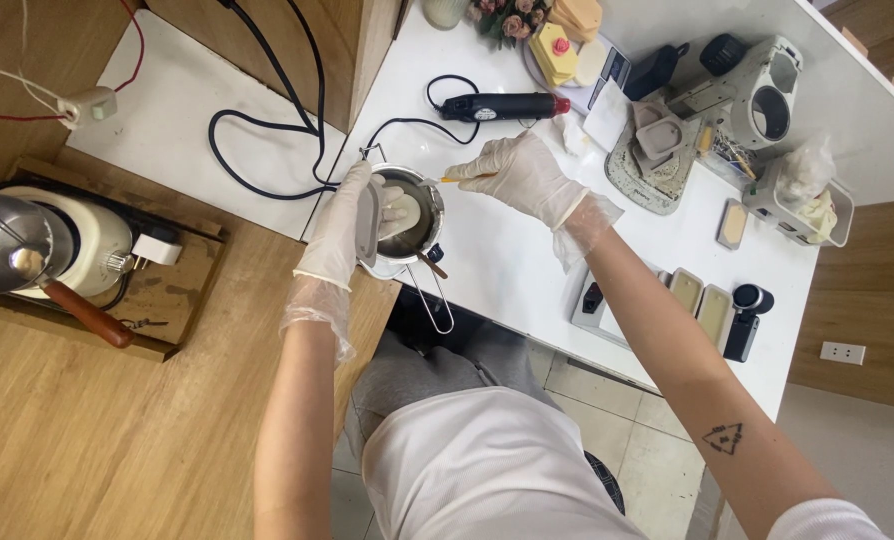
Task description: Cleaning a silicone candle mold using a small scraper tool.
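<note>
While the left hand (342, 225) tilts a mould (369, 222), the metal pot (419, 215) sits beneath.

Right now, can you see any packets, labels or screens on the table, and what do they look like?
Crinkly clear plastic bag: far right of the white table, sitting in a small white tray, see-through with pale stuff inside.
Small white label: on the side of the black heat gun with the red tip, behind the hands.
Screens: none that I can make out.

Left hand (339, 225) tilts grey mould (369, 222) over metal pot (414, 215) on white counter (507, 270); right hand (519, 175) holds thin stick (454, 179) at pot rim.
</note>
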